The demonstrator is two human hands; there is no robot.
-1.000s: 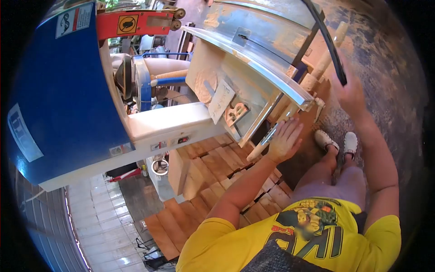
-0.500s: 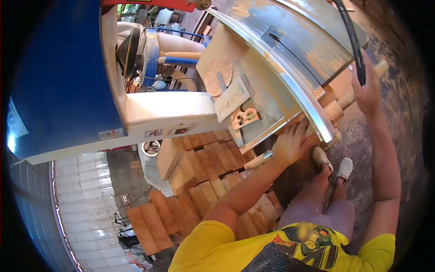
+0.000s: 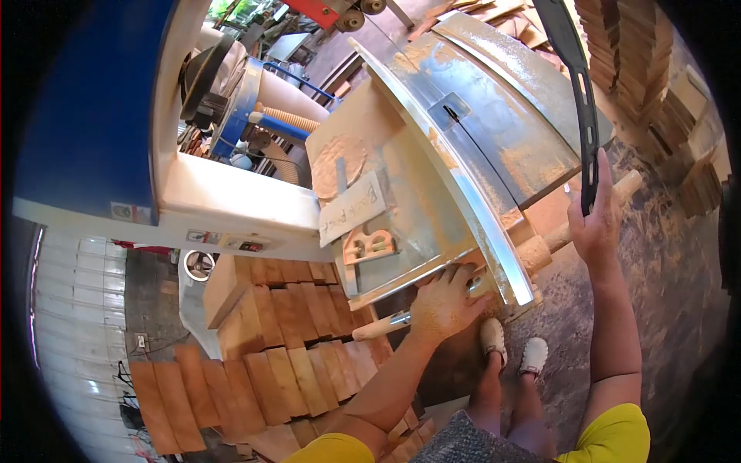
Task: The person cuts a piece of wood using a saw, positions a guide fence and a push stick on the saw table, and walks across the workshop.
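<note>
My right hand is closed round the lower end of a long black slotted strip, which rises to the top of the view. At the near edge of the machine table, my left hand lies over the end of the metal fence, palm down and fingers bent; whether it grips anything there is hidden. Just left of that hand is a rail with a wooden end. A labelled board and an orange-tan wooden piece lie on the table left of the fence.
Stacked wooden blocks stand at the lower left. A blue and white machine housing fills the upper left. More wood pieces are piled at the right. A wooden roller sits beside the fence. Sawdust covers parts of the floor.
The view has shifted over the table. My left hand has moved from beside the rail onto the fence's near end. My right hand still holds the black strip.
</note>
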